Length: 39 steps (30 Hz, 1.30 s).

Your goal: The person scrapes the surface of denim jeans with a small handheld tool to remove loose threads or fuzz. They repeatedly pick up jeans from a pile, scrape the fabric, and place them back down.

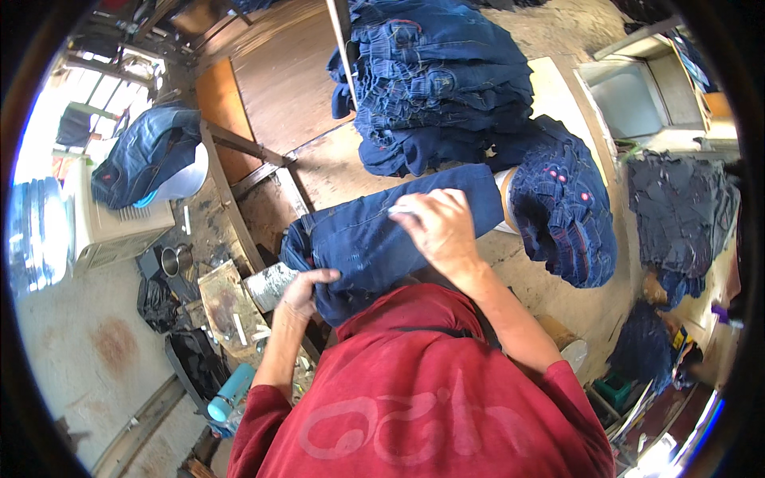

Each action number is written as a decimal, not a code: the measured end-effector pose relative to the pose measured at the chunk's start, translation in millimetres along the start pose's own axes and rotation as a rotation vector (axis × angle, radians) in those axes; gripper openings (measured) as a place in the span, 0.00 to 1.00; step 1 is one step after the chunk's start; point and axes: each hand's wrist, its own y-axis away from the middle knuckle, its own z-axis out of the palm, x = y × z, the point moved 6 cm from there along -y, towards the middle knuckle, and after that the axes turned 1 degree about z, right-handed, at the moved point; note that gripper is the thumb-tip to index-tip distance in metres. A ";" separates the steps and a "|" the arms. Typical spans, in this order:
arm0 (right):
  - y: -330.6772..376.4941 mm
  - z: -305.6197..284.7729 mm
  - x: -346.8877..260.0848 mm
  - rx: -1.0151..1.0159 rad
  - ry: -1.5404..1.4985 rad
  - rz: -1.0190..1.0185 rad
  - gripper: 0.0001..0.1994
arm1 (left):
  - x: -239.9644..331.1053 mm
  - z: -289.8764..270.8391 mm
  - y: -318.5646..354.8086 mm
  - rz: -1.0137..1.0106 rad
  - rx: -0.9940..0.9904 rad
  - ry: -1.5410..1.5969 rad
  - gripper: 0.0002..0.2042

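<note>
A dark blue pair of jeans lies stretched across in front of me, with a faint pale scuffed patch along the leg. My left hand grips its near left end, thumb on top; the fingers beneath are hidden. Over the middle of the denim, my right hand is closed on a small white chalk-like piece, most of it covered by the fingers. Whether that piece touches the cloth I cannot tell. A silvery wrapped end sticks out beside my left hand.
A tall pile of jeans stands ahead. More jeans hang over a round pale support at the right. At the left are a metal cup, white sticks and a turquoise bottle. Dark garments lie far right.
</note>
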 end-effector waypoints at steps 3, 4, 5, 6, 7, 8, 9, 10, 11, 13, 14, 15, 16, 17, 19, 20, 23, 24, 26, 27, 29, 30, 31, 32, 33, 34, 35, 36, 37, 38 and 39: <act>24.8 -10.6 77.6 -0.055 -0.069 0.305 0.11 | 38.5 -29.0 32.0 0.227 0.770 -0.501 0.33; 36.6 -15.7 100.2 -0.019 -0.072 0.358 0.13 | 51.5 -23.9 43.8 0.338 0.912 -0.627 0.32; 49.2 -19.1 123.4 0.007 -0.072 0.433 0.15 | 61.1 -8.9 53.8 0.565 1.062 -0.737 0.26; 66.2 -15.1 150.7 -0.092 -0.068 0.619 0.18 | 64.0 10.8 64.6 0.791 1.201 -0.843 0.21; 78.6 -15.4 164.0 -0.046 -0.169 0.617 0.19 | 58.0 30.8 70.7 0.939 1.378 -0.912 0.16; 86.2 -14.9 169.6 -0.018 -0.125 0.507 0.20 | 48.4 64.8 42.6 1.062 1.038 -1.130 0.15; 95.9 -12.1 173.7 -0.019 -0.059 0.446 0.20 | 27.7 98.9 11.9 1.125 0.740 -1.299 0.14; 104.6 -7.4 176.0 0.008 -0.052 0.420 0.22 | 2.0 124.6 -18.0 1.106 0.623 -1.408 0.14; 112.4 -0.2 179.8 -0.022 -0.058 0.441 0.18 | -21.3 144.5 -49.2 1.033 0.508 -1.557 0.14; 114.0 6.2 171.3 0.003 0.108 0.185 0.14 | -48.4 163.5 -87.8 1.113 0.375 -1.642 0.11; 112.6 8.5 170.7 0.022 0.090 0.110 0.12 | -54.1 163.6 -97.8 1.173 0.388 -1.623 0.10; 111.7 6.9 169.7 0.054 0.072 0.029 0.09 | -57.4 162.1 -104.7 1.242 0.410 -1.578 0.09; 108.9 6.3 169.9 0.067 0.106 -0.038 0.06 | -60.6 159.7 -109.6 1.263 0.360 -1.623 0.07; 105.8 4.3 177.8 0.037 0.159 -0.006 0.06 | -61.3 152.6 -115.7 1.166 0.358 -1.695 0.07; 102.6 -2.8 183.4 -0.011 0.249 -0.033 0.06 | -58.7 148.0 -109.6 1.158 0.340 -1.770 0.07; 102.3 -13.7 186.9 0.067 0.212 0.004 0.07 | -56.8 148.0 -104.8 1.125 0.365 -1.784 0.07; 109.2 -20.8 183.6 0.026 0.101 0.098 0.06 | -55.5 167.1 -95.1 1.041 0.452 -1.739 0.06; 113.8 -17.7 187.5 -0.041 -0.039 0.245 0.09 | -56.6 180.0 -92.1 1.076 0.425 -1.639 0.06; 120.4 -16.0 187.2 -0.049 -0.185 0.375 0.11 | -59.4 197.1 -100.2 0.946 0.376 -1.350 0.09; 123.1 -15.2 186.4 -0.052 -0.211 0.413 0.11 | -67.3 198.1 -110.9 0.693 0.402 -1.294 0.12; 125.2 -14.3 185.9 -0.052 -0.240 0.437 0.10 | -85.3 198.2 -133.7 0.271 0.244 -0.759 0.15; 125.8 -15.5 187.1 -0.029 -0.252 0.450 0.09 | -94.3 200.0 -137.3 0.134 0.155 -0.437 0.12; 126.0 -13.9 188.5 -0.053 -0.284 0.455 0.09 | -98.4 198.4 -139.8 0.047 0.171 -0.411 0.12; 127.0 -13.9 189.8 -0.054 -0.315 0.466 0.09 | -100.4 196.7 -138.6 0.040 0.175 -0.370 0.11; 128.0 -13.4 191.6 -0.057 -0.358 0.484 0.09 | -100.6 192.5 -139.3 0.033 0.204 -0.346 0.10; 128.7 -13.6 190.8 -0.073 -0.343 0.461 0.09 | -106.4 189.7 -136.9 0.008 0.213 -0.269 0.10; 129.7 -13.3 190.1 -0.091 -0.340 0.445 0.10 | -107.9 187.6 -136.1 0.037 0.218 -0.275 0.10; 130.5 -12.7 188.9 -0.111 -0.351 0.421 0.10 | -111.6 185.7 -136.4 0.033 0.231 -0.287 0.10; 132.5 -13.1 189.1 -0.111 -0.355 0.431 0.10 | -118.8 182.1 -134.7 -0.014 0.271 -0.308 0.10; 133.1 -13.4 189.6 -0.108 -0.371 0.429 0.11 | -120.3 181.5 -138.3 0.001 0.290 -0.323 0.11; 133.8 -14.1 189.8 -0.104 -0.385 0.425 0.11 | -119.4 184.2 -139.9 0.071 0.255 -0.351 0.11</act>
